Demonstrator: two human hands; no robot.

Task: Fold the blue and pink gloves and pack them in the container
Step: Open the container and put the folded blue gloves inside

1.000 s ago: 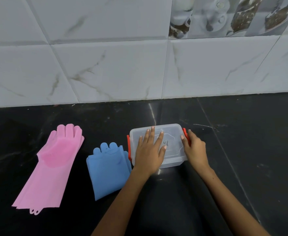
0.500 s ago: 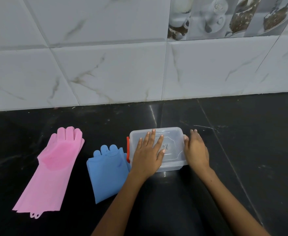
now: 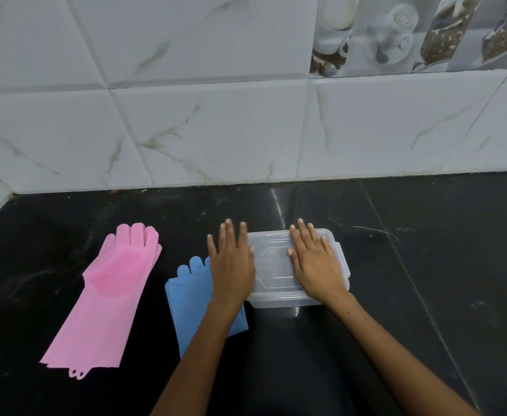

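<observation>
Black counter: right hand fingers spread flat atop container.

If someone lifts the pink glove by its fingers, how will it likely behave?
The pink glove will probably flop and hang: it lies thin and flat on the black counter. It seems light for its length. The bristly palm patch may add grip, so it is probably not slippery.

Right hand flat on container; left hand beside.
</observation>
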